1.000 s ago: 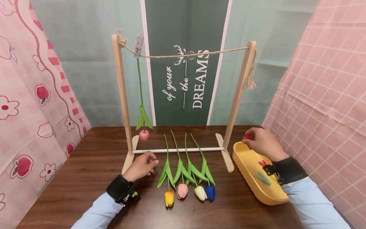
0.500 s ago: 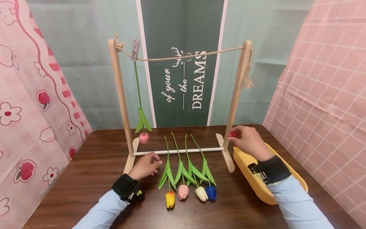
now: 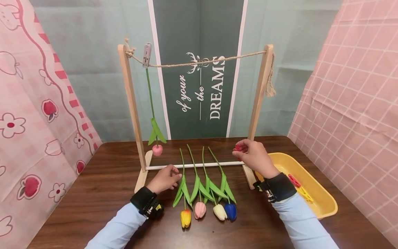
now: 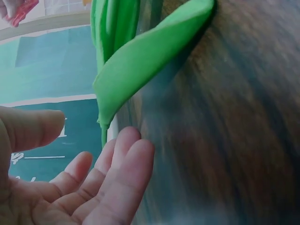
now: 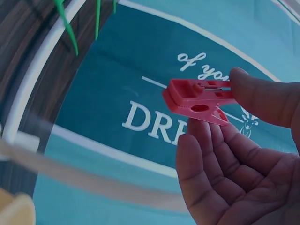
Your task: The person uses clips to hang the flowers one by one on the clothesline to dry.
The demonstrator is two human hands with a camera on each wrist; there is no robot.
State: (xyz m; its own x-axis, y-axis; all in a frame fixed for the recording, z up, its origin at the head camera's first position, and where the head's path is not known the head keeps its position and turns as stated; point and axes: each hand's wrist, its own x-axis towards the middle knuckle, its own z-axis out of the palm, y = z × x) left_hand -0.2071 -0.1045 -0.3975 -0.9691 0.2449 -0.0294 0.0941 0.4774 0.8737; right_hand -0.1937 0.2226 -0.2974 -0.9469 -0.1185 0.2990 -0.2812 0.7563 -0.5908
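Between thumb and fingers, my right hand pinches a red clothespin, held in front of the rack's right post. My left hand is beside the stem and leaves of the yellow-orange tulip; in the left wrist view its thumb and fingers are apart with nothing between them, near a green leaf. To the right of that tulip lie a pink tulip, a white tulip and a blue tulip, stems pointing to the back. A grey clothespin holds another pink tulip upside down on the rope.
A wooden rack stands on the brown table, its white crossbar passing under the stems. At the right, partly behind my right forearm, is a yellow tray with red and yellow clothespins. Cloth hangs around the table.
My right hand has moved left from over the yellow tray, carrying the red clothespin past the right post. My left hand has shifted slightly right, closer to the yellow-orange tulip's stem.
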